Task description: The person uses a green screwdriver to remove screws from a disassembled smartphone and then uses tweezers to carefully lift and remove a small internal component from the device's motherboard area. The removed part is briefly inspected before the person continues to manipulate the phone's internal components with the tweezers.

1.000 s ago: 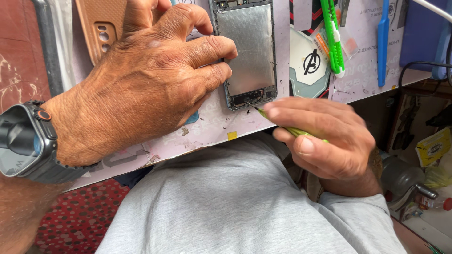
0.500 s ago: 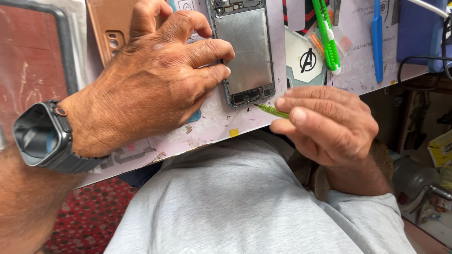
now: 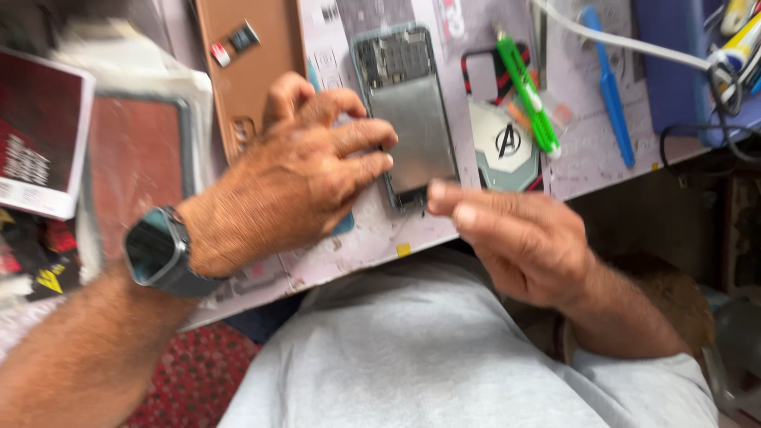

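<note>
An opened phone (image 3: 416, 127) with a bare metal plate and exposed circuitry lies on a stained white work mat (image 3: 365, 238). My left hand (image 3: 293, 182), with a dark smartwatch (image 3: 154, 250) on its wrist, lies across the phone's left edge, fingertips pressing on the frame. My right hand (image 3: 523, 238) is at the phone's bottom edge with fingers pinched together, fingertips touching the lower corner. The thin green tool seen in it earlier is hidden under the fingers. The picture is blurred by motion.
A brown phone cover (image 3: 246, 79) lies left of the phone. To the right are a round white badge (image 3: 507, 143), a green pen-like tool (image 3: 527, 91), a blue pry tool (image 3: 610, 99) and a white cable (image 3: 626, 43). A red-backed panel (image 3: 135, 166) sits at the left.
The view has tilted up, showing more of the bench. My right hand has shifted left to the phone's bottom edge, and the green tool tip no longer shows. My left hand stays on the phone.
</note>
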